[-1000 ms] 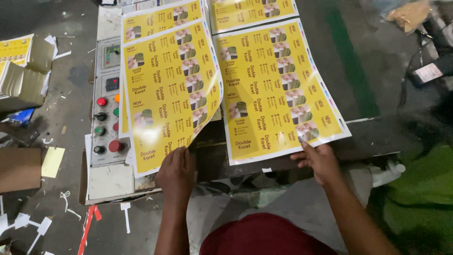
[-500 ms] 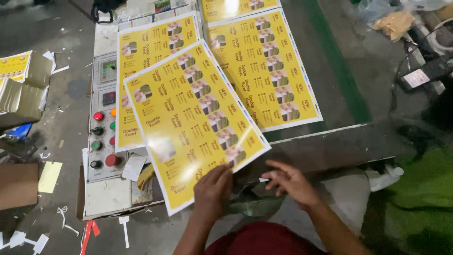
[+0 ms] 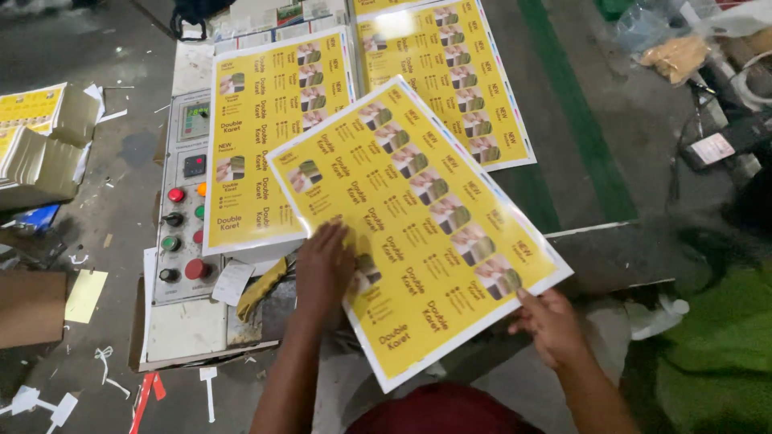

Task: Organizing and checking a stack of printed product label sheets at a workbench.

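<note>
A large yellow printed sheet (image 3: 426, 209) with a white border and rows of small product pictures hangs tilted over the machine table. My left hand (image 3: 324, 272) grips its left edge, fingers spread on top of the print. My right hand (image 3: 550, 323) pinches the sheet's lower right edge. Two similar yellow sheets lie flat beyond it, one on the left (image 3: 269, 120) and one on the right (image 3: 458, 64), both partly covered by the held sheet.
A grey control panel (image 3: 182, 233) with red, green and black buttons sits left of my hands, with a yellow rag (image 3: 259, 288) beside it. A stack of yellow sheets (image 3: 36, 141) and a cardboard box (image 3: 30, 307) stand on the littered floor at left. Green fabric (image 3: 720, 354) lies at right.
The sheet has left the left pile and swung right and toward me, turning as it went. My left hand slid along its edge; my right hand took the lower right edge.
</note>
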